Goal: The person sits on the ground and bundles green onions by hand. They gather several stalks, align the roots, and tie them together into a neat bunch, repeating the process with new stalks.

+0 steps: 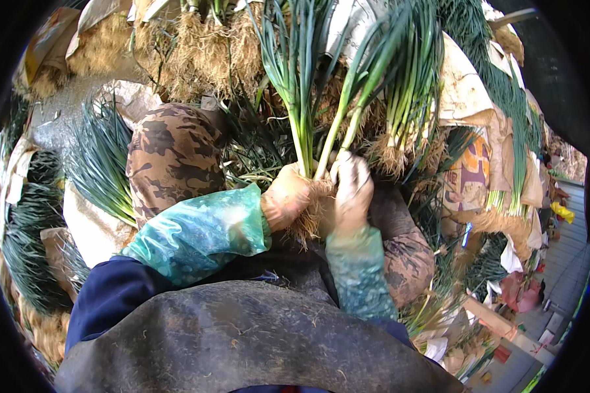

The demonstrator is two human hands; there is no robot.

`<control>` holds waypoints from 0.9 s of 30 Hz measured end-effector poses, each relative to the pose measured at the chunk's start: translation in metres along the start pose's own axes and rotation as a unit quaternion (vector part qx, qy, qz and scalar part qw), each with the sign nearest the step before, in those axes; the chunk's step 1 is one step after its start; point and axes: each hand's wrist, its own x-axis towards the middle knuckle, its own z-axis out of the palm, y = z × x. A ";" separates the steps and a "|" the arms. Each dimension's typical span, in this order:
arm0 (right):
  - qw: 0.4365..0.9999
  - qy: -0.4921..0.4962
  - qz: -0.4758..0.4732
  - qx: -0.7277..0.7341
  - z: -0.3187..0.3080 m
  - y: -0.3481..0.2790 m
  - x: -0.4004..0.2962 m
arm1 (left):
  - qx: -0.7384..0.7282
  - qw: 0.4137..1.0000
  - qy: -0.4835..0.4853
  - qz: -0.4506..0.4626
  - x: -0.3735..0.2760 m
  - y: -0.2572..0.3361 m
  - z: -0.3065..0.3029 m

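Between my knees, my left hand (286, 197) is closed around the root end of a small bunch of green onions (302, 132), whose leaves point away from me. Tangled pale roots hang below its fingers. My right hand (352, 189), somewhat blurred, has its fingers at the lower stalk of a green onion (356, 120) that leans to the right; whether it grips that stalk is unclear. Both forearms wear green translucent sleeve covers. Just beyond the right hand lies a larger bunch of green onions (408, 108) with bushy roots.
Bundles with thick roots (216, 59) line the far side. More green onions lie at the left (98, 157) and far left (32, 231). Printed sacking (467, 172) wraps a bundle at the right. Loose leaves (255, 142) litter the ground between my camouflage-covered knees. A dark apron (246, 339) covers my lap.
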 end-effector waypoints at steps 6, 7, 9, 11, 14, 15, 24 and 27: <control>0.913 -0.130 0.171 0.347 -0.010 -0.013 0.080 | 0.035 0.996 -0.081 0.023 -0.008 0.000 0.007; 0.918 -0.124 0.167 0.337 -0.008 -0.013 0.078 | 0.049 0.995 -0.077 0.028 -0.012 0.006 0.008; 0.927 -0.094 0.166 0.324 0.000 0.009 0.065 | 0.051 0.998 -0.048 0.009 -0.018 0.015 0.006; 0.970 -0.103 0.128 0.177 -0.006 0.065 0.044 | 0.029 0.999 -0.020 0.002 -0.016 0.014 0.007; 0.937 -0.314 0.057 -0.142 -0.030 0.160 -0.008 | 0.028 0.999 -0.013 0.025 -0.002 0.002 0.002; 0.917 -0.314 0.075 -0.236 -0.028 0.143 -0.013 | 0.009 1.000 -0.010 0.014 -0.003 0.005 0.001; 0.974 -0.112 0.081 0.181 0.006 0.012 0.016 | -0.011 0.998 0.010 0.054 -0.006 0.003 0.000; 0.982 0.015 -0.151 -0.112 0.002 0.039 -0.002 | 0.010 0.998 0.041 0.055 -0.004 0.001 -0.002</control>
